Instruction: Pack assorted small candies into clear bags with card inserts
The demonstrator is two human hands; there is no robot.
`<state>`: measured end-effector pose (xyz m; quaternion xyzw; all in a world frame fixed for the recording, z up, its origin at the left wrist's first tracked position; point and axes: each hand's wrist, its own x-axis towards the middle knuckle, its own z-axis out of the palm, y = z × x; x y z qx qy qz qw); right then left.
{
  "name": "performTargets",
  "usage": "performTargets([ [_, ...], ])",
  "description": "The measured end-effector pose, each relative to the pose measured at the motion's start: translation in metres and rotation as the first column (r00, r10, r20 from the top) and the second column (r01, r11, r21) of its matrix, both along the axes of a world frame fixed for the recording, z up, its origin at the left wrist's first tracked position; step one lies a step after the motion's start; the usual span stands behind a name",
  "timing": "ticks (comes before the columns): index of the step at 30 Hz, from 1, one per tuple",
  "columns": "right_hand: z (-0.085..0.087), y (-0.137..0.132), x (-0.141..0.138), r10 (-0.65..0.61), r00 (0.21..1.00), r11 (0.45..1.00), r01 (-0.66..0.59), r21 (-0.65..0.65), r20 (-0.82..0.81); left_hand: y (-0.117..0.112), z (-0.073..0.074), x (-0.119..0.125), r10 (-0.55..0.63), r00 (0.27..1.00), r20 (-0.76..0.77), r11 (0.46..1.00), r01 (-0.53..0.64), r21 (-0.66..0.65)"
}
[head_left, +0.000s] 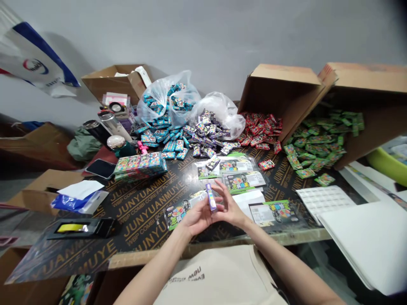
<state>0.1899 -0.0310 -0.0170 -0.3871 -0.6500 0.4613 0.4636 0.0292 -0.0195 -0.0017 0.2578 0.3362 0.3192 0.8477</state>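
A small purple printed box [210,197] stands tilted between my hands above the table's front middle. My left hand [197,218] grips its lower part from the left. My right hand [231,209] closes on it from the right, its fingers curled at the box's side. Beneath and around my hands lie flat printed packets in clear film, among them a packet [178,212] to the left, another packet [274,212] to the right, and one more packet [243,180] behind. A loose purple-and-black small box [213,162] rests on the packets farther back.
Piles of blue boxes [173,142], purple boxes [206,131], red boxes [259,129] and green boxes [318,148] line the back. Cartons [282,76] stand on their sides at right. A wrapped stack [141,165], phone [101,168] and tape dispenser [82,228] lie left. White sheets [365,237] sit right.
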Motion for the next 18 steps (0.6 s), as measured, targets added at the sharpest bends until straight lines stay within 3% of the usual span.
performTargets([
  [4,0.001,-0.003,0.005,-0.112,0.954,0.983,0.065,0.172,0.28,0.001,-0.009,0.009,0.179,0.973,-0.148,0.98,-0.163,0.118],
  [6,0.003,0.0,0.011,-0.112,0.912,0.969,0.012,0.248,0.395,0.003,-0.013,0.01,0.192,0.954,-0.232,0.964,-0.139,0.226],
  [9,0.003,0.006,0.018,-0.12,0.868,0.955,-0.032,0.296,0.482,0.007,-0.02,0.003,0.157,0.901,-0.405,0.92,0.015,0.391],
  [11,-0.001,0.009,0.023,-0.182,0.849,0.951,0.023,0.309,0.497,0.013,-0.025,-0.008,0.245,0.776,-0.581,0.819,0.156,0.552],
  [13,-0.009,0.011,0.028,-0.244,0.82,0.944,0.078,0.322,0.518,0.018,-0.033,-0.021,0.407,0.569,-0.715,0.651,0.369,0.664],
  [15,-0.018,0.013,0.034,-0.278,0.784,0.937,0.095,0.336,0.554,0.021,-0.041,-0.033,0.51,0.386,-0.769,0.493,0.601,0.629],
  [16,-0.022,0.014,0.037,-0.294,0.765,0.933,0.098,0.347,0.573,0.022,-0.044,-0.037,0.527,0.327,-0.784,0.441,0.684,0.582],
  [18,-0.026,0.015,0.042,-0.344,0.72,0.918,0.122,0.378,0.603,0.021,-0.049,-0.043,0.54,0.277,-0.795,0.379,0.763,0.524],
])
